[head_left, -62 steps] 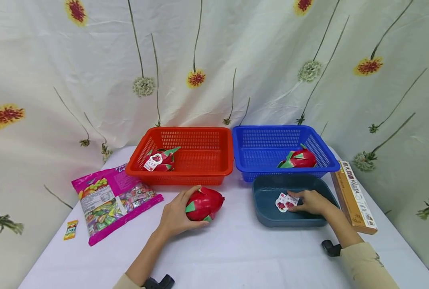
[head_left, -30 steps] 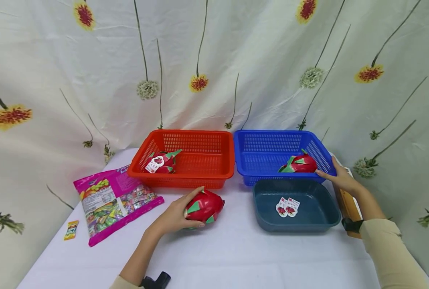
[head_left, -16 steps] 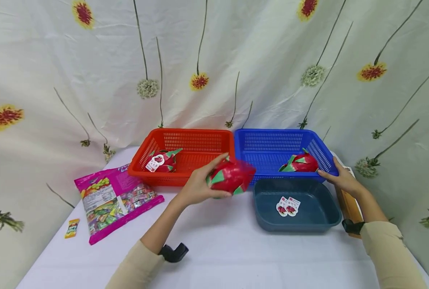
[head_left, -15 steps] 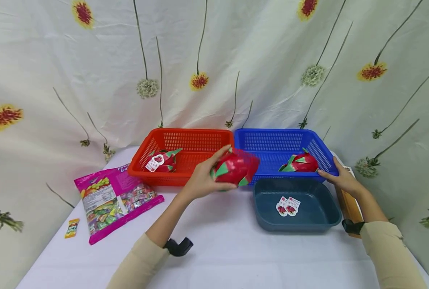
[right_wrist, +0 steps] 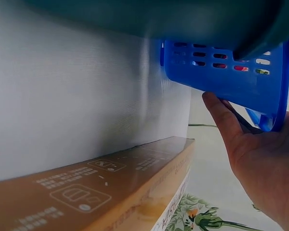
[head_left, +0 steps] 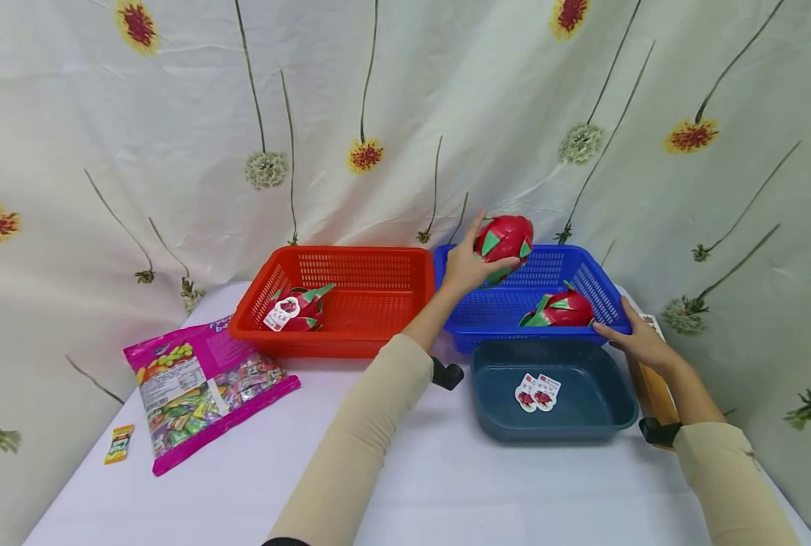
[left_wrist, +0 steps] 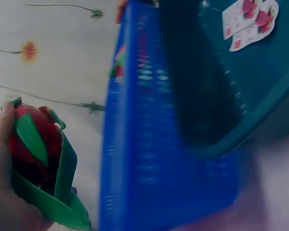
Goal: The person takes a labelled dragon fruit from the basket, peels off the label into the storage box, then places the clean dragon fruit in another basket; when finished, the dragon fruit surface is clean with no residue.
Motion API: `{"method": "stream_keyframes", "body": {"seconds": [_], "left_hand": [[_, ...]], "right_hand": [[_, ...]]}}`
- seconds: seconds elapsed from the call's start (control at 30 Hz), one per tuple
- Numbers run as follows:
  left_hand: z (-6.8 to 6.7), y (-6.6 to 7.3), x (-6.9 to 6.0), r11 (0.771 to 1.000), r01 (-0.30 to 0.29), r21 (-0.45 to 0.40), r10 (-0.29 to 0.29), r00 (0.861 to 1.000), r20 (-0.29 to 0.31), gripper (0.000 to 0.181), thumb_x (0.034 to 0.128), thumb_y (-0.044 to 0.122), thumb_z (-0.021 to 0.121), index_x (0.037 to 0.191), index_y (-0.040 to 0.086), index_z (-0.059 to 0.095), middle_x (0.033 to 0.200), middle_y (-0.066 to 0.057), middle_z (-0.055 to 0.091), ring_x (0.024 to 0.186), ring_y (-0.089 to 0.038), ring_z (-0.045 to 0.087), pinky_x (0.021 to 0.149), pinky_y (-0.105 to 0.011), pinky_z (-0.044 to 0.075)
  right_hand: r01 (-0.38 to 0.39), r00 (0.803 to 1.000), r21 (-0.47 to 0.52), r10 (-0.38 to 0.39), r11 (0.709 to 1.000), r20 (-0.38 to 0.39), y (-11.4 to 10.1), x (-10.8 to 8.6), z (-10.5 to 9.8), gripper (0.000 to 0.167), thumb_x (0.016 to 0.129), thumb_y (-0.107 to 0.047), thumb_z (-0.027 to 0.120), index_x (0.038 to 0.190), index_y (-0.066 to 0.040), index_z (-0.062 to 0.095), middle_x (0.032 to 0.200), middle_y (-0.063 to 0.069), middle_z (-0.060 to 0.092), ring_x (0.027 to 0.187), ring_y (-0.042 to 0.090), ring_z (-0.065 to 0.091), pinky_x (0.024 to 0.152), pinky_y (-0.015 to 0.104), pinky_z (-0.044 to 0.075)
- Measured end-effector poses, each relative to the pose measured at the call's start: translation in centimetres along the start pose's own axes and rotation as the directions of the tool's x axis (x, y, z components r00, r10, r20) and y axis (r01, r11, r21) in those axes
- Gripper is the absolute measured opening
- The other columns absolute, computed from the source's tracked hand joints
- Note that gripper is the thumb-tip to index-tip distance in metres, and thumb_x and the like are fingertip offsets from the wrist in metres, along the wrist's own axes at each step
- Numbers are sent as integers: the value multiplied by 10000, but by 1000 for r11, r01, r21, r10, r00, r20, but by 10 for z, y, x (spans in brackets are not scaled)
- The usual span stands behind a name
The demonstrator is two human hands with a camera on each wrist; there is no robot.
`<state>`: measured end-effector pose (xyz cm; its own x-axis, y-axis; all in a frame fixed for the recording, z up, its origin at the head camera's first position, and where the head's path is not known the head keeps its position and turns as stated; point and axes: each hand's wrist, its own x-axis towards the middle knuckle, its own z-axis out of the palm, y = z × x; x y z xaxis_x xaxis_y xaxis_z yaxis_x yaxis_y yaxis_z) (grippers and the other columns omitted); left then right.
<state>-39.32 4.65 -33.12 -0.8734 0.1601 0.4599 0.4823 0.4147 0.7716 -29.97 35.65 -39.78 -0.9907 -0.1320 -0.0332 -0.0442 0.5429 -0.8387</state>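
Flowered curtain behind white desk. Left hand grips dragon fruit, blue basket beneath; right hand pinches basket rim. Likely carrying step; next calls for gentle lowering.

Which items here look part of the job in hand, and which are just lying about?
Likely the job:
Left hand with held dragon fruit
Right hand gripping blue basket
Second dragon fruit inside it
Red basket with tagged dragon fruit
Teal tray with two tags

Likely lying about:
Candy bag
Single candy
Pasta box
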Motion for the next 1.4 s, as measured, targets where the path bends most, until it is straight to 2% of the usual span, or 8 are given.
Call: {"method": "stream_keyframes", "body": {"seconds": [0.2, 0.4, 0.7, 0.97, 1.0, 1.07, 1.23, 1.4], "left_hand": [[39, -25, -14, 981, 164, 103, -175, 979, 109, 933, 720, 502, 729, 1469, 336, 198, 1353, -77, 458, 1181, -307, 451, 843, -397, 496], [43, -37, -19, 955, 181, 234, -239, 939, 248, 834, 801, 413, 692, 1472, 320, 206, 1362, -125, 449, 1222, -367, 405, 962, -451, 402], [36, -40, -19, 928, 85, 362, -282, 796, 536, 657, 927, 358, 533, 1475, 329, 171, 1372, -112, 424, 1204, -336, 411, 975, -398, 382], [47, -49, -5, 918, 136, 374, -346, 734, 584, 633, 919, 369, 542, 1450, 385, 198, 1396, -71, 384, 1269, -357, 300, 995, -453, 346], [50, -60, -1, 935, 123, 333, -309, 743, 594, 642, 896, 411, 562, 1435, 422, 214, 1362, -59, 416, 1233, -326, 350, 965, -427, 378], [49, -61, 0, 947, 141, 287, -295, 730, 616, 641, 898, 398, 563, 1433, 434, 212, 1347, -69, 420, 1198, -297, 392, 953, -392, 395], [24, -35, -12, 961, 131, 245, -263, 712, 651, 609, 961, 260, 486, 1481, 305, 172, 1441, -95, 329, 1260, -277, 358, 1045, -412, 300], [-31, -15, -33, 980, -90, 177, -29, 817, 576, 503, 956, 242, 504, 1433, 192, 353, 1409, -97, 403, 1213, -282, 447, 983, -428, 385]], "right_hand": [[-4, 1000, -7, 4, 1000, -15, 0, -1, 2, 959, 912, -389, 544, 1419, -145, -232, 1445, 356, 10, 1240, 587, 173, 925, 620, 306], [-3, 1000, 3, 3, 1000, -25, 0, -1, 8, 961, 909, -389, 550, 1427, -135, -220, 1447, 349, 7, 1244, 584, 164, 925, 624, 303], [-4, 999, -2, 4, 1000, -42, -1, -1, 9, 960, 908, -396, 550, 1431, -123, -208, 1451, 345, 6, 1246, 584, 163, 925, 618, 310], [-2, 999, 34, 3, 999, -37, -1, -1, 7, 951, 914, -379, 547, 1431, -122, -209, 1453, 343, 2, 1247, 577, 178, 925, 608, 319], [-1, 999, 37, 2, 999, -38, -1, 0, 7, 950, 915, -378, 546, 1431, -122, -209, 1453, 342, 1, 1248, 577, 176, 927, 610, 316], [-9, 999, 32, 10, 999, -42, 0, -1, 6, 956, 911, -385, 549, 1431, -127, -210, 1456, 338, 6, 1253, 571, 175, 931, 607, 315], [-42, 999, -20, 42, 999, -26, -3, -3, 0, 965, 908, -436, 529, 1425, -118, -221, 1452, 343, -1, 1250, 577, 167, 906, 631, 327], [-64, 997, -188, 72, 980, 36, -17, -4, -6, 977, 902, -501, 483, 1420, -21, -192, 1424, 384, 19, 1237, 594, 146, 904, 688, 272]]}}
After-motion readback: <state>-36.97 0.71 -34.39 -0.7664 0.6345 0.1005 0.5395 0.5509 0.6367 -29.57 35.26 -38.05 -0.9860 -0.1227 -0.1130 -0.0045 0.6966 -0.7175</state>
